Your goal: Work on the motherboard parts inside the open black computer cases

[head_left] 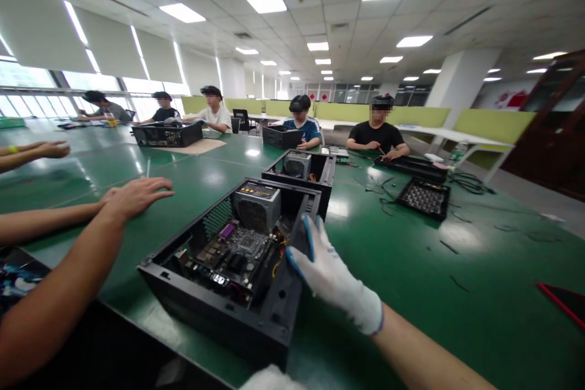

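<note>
An open black computer case stands on the green table right in front of me, with its motherboard and power supply showing. My right hand, in a white glove, grips the top edge of the case's right side wall. Only a sliver of white glove, my left hand, shows at the bottom edge by the case's near corner; its fingers are hidden.
A neighbour's bare forearm crosses the lower left, its hand flat on the table. A second open case stands just behind mine. Several people sit at the far side with more cases. Cable bits and a black tray lie at right.
</note>
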